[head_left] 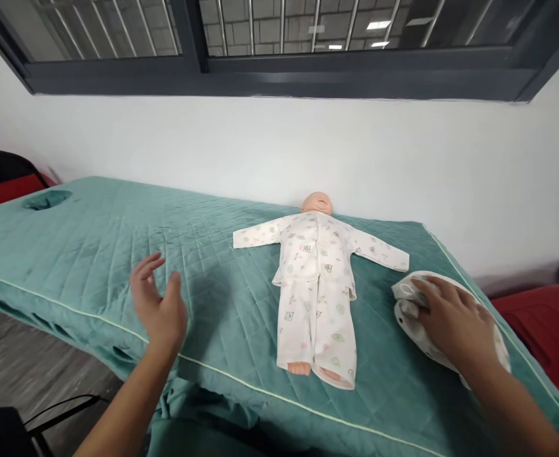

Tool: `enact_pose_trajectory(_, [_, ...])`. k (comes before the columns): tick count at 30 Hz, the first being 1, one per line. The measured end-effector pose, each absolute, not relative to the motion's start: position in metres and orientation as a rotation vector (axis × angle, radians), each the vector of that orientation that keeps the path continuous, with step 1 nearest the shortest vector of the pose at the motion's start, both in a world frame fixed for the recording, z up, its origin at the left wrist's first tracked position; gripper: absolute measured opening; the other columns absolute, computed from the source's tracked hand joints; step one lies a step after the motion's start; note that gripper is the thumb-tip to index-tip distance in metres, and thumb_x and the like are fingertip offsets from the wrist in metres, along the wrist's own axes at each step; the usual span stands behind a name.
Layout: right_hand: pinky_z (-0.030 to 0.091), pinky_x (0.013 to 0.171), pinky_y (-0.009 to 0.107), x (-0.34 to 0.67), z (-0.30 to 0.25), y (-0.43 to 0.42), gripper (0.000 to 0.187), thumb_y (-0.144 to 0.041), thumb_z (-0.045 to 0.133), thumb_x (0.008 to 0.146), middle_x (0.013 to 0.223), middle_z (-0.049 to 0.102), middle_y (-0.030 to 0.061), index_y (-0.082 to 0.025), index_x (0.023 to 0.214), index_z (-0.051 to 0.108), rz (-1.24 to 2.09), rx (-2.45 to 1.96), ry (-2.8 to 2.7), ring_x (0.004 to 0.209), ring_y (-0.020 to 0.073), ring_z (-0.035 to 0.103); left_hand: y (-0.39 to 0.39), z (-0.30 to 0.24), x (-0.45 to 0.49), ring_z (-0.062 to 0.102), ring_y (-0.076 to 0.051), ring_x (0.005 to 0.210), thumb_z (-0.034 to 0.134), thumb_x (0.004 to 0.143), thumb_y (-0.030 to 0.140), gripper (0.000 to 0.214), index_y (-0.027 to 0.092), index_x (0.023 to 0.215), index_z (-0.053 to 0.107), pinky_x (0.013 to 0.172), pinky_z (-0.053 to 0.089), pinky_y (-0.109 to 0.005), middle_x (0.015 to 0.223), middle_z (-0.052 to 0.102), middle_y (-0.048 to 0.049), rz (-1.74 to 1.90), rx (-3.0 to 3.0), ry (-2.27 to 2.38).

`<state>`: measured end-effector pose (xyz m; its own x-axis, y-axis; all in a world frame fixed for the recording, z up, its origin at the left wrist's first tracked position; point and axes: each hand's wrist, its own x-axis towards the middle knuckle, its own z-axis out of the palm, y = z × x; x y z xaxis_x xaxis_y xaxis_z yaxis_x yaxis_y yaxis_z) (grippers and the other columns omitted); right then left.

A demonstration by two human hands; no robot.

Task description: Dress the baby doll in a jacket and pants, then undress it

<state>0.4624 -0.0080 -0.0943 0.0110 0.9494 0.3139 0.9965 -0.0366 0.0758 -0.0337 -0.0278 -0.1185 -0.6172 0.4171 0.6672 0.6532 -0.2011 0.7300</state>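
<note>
A baby doll [316,203] lies face up on the green quilted bed cover, its arms spread. It wears a white patterned long-sleeved top [310,247] and matching trousers [315,324]; its feet show partly at the trouser hems. Over the cover to the doll's left in view, my left hand [159,301] is open and empty, thumb and fingers apart. At the right end of the bed my right hand [455,320] has its fingers bent onto a rounded white fabric item [410,304] with a gathered part and small dark spots. My hand hides much of that item, so its kind is unclear.
The green cover [117,254] spans a long bed with a face hole [48,200] at the far left. Behind it rise a white wall [165,139] and a dark window frame [279,82]. Red items [541,330] stand beyond the right edge.
</note>
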Motion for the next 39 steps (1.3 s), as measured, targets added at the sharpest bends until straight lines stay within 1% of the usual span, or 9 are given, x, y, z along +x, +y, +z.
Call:
enact_pose_trajectory(4, [0.039,0.102,0.075,0.486,-0.102,-0.011,0.045,-0.045,0.045,0.091,0.149,0.055,0.0133,-0.032,0.132,0.059,-0.449,-1.955,-2.126,0.135,0.0475,0.048,-0.006,-0.112,0.013,0.057,-0.022,0.129,0.060,0.089,0.027,0.027,0.024,0.115,0.060,0.119,0.038,-0.043,0.128,0.064,-0.0049,-2.223,-1.520,-1.873])
enact_pose_trajectory(8, [0.028,0.105,0.082,0.463,-0.089,-0.010,0.039,-0.043,0.045,0.092,0.144,0.058,0.0154,-0.033,0.127,0.060,-0.407,-1.756,-2.101,0.136,0.0475,0.047,0.033,-0.096,0.062,0.059,-0.022,0.127,0.056,0.092,0.024,0.026,0.027,0.116,0.064,0.118,0.040,-0.042,0.129,0.066,-0.0032,-2.197,-1.853,-1.972])
enact_pose_trajectory(10, [0.028,0.110,0.077,0.437,-0.075,0.002,0.037,-0.041,0.046,0.093,0.146,0.056,0.0132,-0.033,0.127,0.059,-0.309,-1.619,-2.077,0.138,0.0434,0.047,0.059,-0.085,0.089,0.059,-0.022,0.127,0.052,0.093,0.021,0.029,0.025,0.118,0.065,0.116,0.042,-0.042,0.128,0.067,-0.0041,-2.110,-2.045,-1.916])
enact_pose_trajectory(12, [0.036,0.113,0.065,0.406,-0.062,0.028,0.038,-0.042,0.050,0.093,0.148,0.054,0.0100,-0.033,0.129,0.058,-0.110,-1.453,-2.053,0.138,0.0370,0.047,0.088,-0.075,0.116,0.060,-0.023,0.125,0.052,0.091,0.017,0.031,0.021,0.118,0.066,0.114,0.043,-0.042,0.129,0.068,-0.0071,-1.940,-2.233,-1.841])
enact_pose_trajectory(15, [0.039,0.114,0.056,0.359,-0.055,0.087,0.037,-0.043,0.054,0.091,0.145,0.056,0.0111,-0.028,0.125,0.060,0.203,-1.306,-1.900,0.138,0.0322,0.048,0.131,-0.064,0.147,0.060,-0.026,0.126,0.052,0.090,0.015,0.032,0.016,0.118,0.068,0.113,0.044,-0.043,0.128,0.069,-0.0118,-1.695,-2.387,-1.874])
enact_pose_trajectory(19, [0.039,0.114,0.053,0.317,-0.069,0.155,0.038,-0.039,0.055,0.088,0.133,0.063,0.0120,-0.022,0.122,0.062,0.438,-1.302,-1.667,0.129,0.0302,0.055,0.168,-0.061,0.166,0.064,-0.026,0.120,0.046,0.093,0.015,0.032,0.019,0.111,0.073,0.108,0.048,-0.043,0.123,0.072,-0.0098,-1.552,-2.559,-1.916])
enact_pose_trajectory(25, [0.037,0.114,0.049,0.307,-0.086,0.165,0.032,-0.043,0.055,0.091,0.135,0.063,0.0049,-0.029,0.120,0.062,0.602,-1.263,-1.657,0.130,0.0269,0.053,0.177,-0.072,0.166,0.057,-0.022,0.131,0.039,0.097,0.018,0.040,0.025,0.122,0.070,0.113,0.044,-0.040,0.136,0.067,-0.0044,-1.575,-2.642,-1.883])
enact_pose_trajectory(30, [0.037,0.113,0.049,0.308,-0.083,0.161,0.030,-0.042,0.056,0.092,0.134,0.063,0.0026,-0.031,0.119,0.061,0.624,-1.286,-1.630,0.129,0.0263,0.053,0.176,-0.072,0.166,0.056,-0.022,0.132,0.042,0.097,0.019,0.037,0.025,0.120,0.071,0.116,0.042,-0.040,0.136,0.067,-0.0027,-1.658,-2.622,-1.984])
enact_pose_trajectory(39, [0.039,0.112,0.049,0.307,-0.080,0.158,0.025,-0.044,0.056,0.092,0.134,0.064,0.0021,-0.031,0.112,0.061,0.631,-1.271,-1.639,0.127,0.0270,0.055,0.175,-0.074,0.165,0.062,-0.021,0.123,0.052,0.092,0.015,0.028,0.024,0.107,0.074,0.110,0.047,-0.038,0.128,0.070,-0.0018,-1.895,-2.484,-2.005])
